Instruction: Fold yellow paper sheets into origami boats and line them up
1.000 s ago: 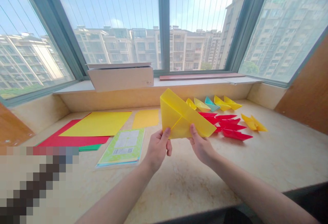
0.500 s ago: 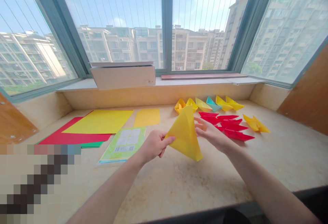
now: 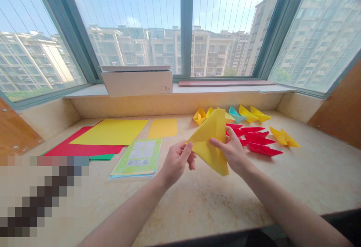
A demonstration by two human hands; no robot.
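Above the stone tabletop (image 3: 180, 209), the folded yellow paper (image 3: 210, 145) hangs point-down, now held by both hands rather than one. The left hand (image 3: 176, 162) pinches its left corner; the right hand (image 3: 232, 151), open earlier, has its fingers (image 3: 217, 142) closed on the front flap. Red paper boats (image 3: 256, 138) lie just right of the paper, yellow paper boats (image 3: 199, 116) behind it.

Strong daylight from the window (image 3: 126, 9) at 12 o'clock; sky pale, slightly washed out, no hard glare. Table (image 3: 248, 186) evenly lit, warm cast. Soft, faint shadows beside the red paper boats (image 3: 262, 149) at 3 o'clock. Folded yellow paper (image 3: 210, 141) at centre bright, edges fairly sharp. Wide-lens bowing: window frame (image 3: 69, 32) leans strongly toward 10 o'clock. Coarse pixelated block (image 3: 42, 202) covers 7 o'clock.
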